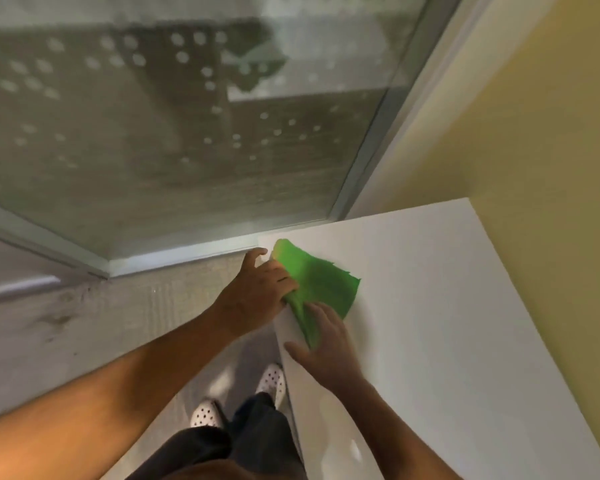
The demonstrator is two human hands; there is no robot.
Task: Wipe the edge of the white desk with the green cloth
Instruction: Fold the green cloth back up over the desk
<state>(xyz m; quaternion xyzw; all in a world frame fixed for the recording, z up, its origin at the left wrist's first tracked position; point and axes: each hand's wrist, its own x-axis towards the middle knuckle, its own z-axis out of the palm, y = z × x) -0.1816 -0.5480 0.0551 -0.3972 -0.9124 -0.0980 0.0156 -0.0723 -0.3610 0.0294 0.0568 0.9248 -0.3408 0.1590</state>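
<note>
No brand, label or writing can be read anywhere here. At the far left a glass door (187, 133) in a pale frame looks out on a wall dotted with round holes, and the wood-grain floor (66, 334) runs below it toward the person's white spotted shoes (205, 414). The left hand (257, 292) reaches across from the left and grips the left edge of the worktop (465, 341), thumb out toward the far corner, its fingers (284, 278) curled shut over the near-left part of the green cloth (319, 289). The cloth lies on the white surface right at that edge, near the far corner, fanning out to the right of the fingers while a bunched tail trails toward the near side. The right hand (329, 348) lies flat and open on that tail, just inside the edge, pressing rather than gripping. To the right the worktop is bare up to the yellow wall (551, 168), and its left edge runs on nearer with nothing on it.
</note>
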